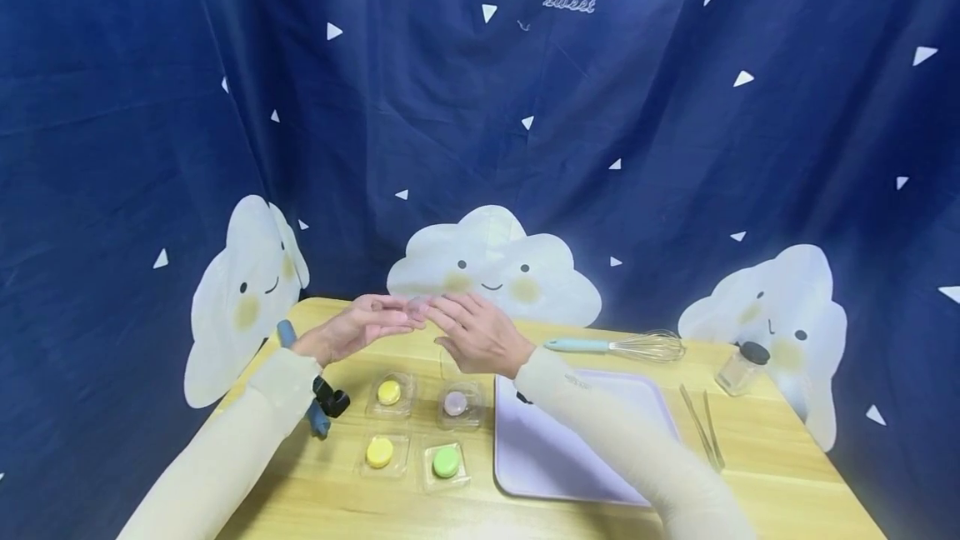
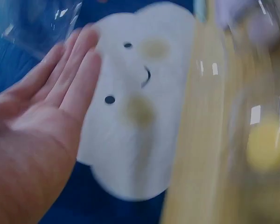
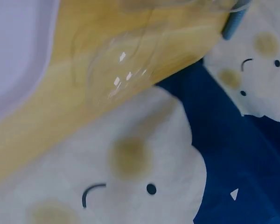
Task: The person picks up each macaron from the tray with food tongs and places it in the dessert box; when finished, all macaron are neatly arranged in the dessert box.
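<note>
Both hands meet above the back of the table. My left hand (image 1: 358,329), palm up with long fingers, holds a clear plastic box (image 1: 417,309) at its fingertips; something pinkish shows through it. In the left wrist view the left hand (image 2: 51,102) has its fingers straight, with clear plastic (image 2: 42,23) at the tips; its thumb is hidden. My right hand (image 1: 480,332) reaches over from the right, back upward, with extended fingertips touching the box and its thumb below, apart. In the right wrist view the right hand is out of sight.
In clear boxes are two yellow macarons (image 1: 388,392) (image 1: 379,452), a purple one (image 1: 454,403) and a green one (image 1: 446,462). A lilac tray (image 1: 570,461) lies under my right forearm. Beyond are a whisk (image 1: 645,346), tongs (image 1: 705,432), a jar (image 1: 741,369) and a blue-handled tool (image 1: 318,421).
</note>
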`<move>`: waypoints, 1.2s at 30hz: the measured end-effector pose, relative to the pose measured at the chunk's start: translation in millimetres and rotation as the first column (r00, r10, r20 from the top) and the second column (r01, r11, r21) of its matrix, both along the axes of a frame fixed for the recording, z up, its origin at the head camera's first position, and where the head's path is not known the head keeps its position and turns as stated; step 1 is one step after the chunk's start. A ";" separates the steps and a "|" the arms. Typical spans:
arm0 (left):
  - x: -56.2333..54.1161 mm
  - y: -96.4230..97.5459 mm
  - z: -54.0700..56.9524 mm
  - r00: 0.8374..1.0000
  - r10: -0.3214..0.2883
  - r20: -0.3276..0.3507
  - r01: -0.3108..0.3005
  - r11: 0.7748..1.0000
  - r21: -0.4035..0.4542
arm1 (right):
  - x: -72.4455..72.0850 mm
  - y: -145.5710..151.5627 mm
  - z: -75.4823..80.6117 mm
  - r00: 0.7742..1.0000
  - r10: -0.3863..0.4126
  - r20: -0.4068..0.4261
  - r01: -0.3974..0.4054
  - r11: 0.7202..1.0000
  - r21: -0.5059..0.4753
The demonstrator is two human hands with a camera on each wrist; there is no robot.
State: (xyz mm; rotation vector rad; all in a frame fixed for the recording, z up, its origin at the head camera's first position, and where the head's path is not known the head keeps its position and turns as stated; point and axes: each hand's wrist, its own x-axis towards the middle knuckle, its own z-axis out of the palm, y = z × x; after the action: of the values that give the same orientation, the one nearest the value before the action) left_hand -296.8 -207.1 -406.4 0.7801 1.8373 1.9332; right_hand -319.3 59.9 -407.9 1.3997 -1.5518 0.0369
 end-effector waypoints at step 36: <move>152.2 -3.8 -43.3 0.759 0.294 -0.581 -0.576 0.718 -0.391 | 133.3 -33.4 -47.8 0.199 0.002 0.980 0.132 0.991 -0.029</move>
State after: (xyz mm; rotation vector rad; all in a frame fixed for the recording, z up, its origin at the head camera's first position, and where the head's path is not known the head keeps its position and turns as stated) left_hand -144.6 -210.9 -449.7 0.6849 2.9577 1.3342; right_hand -185.9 26.5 -455.7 1.1972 -2.6052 1.2161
